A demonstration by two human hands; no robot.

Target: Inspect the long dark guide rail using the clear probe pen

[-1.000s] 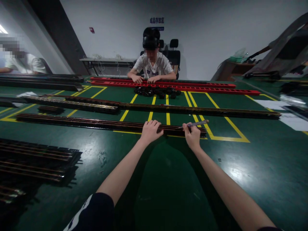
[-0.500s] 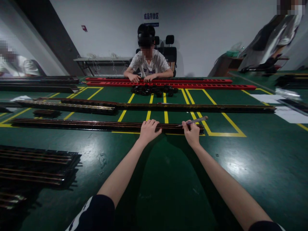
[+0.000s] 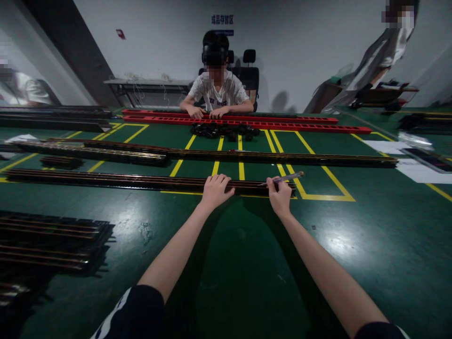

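A long black rail [image 3: 106,180] with copper-coloured lines along it lies across the green table in front of me. My left hand [image 3: 216,190] is on the rail near its right part, fingers bent over the top and thumb out to the right, holding it. Close to the rail's right end, my right hand [image 3: 279,195] pinches a slim screwdriver [image 3: 290,177] with a clear handle. Its thin tip points left, at the rail's top; whether it touches cannot be made out. The handle sticks out up and to the right.
Beyond lies another long dark rail [image 3: 282,158], then black parts [image 3: 226,131] in a heap and red slotted bars [image 3: 247,123] under a co-worker's hands. More rails [image 3: 45,245] are stacked at left. Papers [image 3: 423,170] and a dark flat device [image 3: 429,159] lie at right.
The view has shifted slightly, so the table things sit a little further left. Both hands keep their places on the rail. A person at the back right has moved left.
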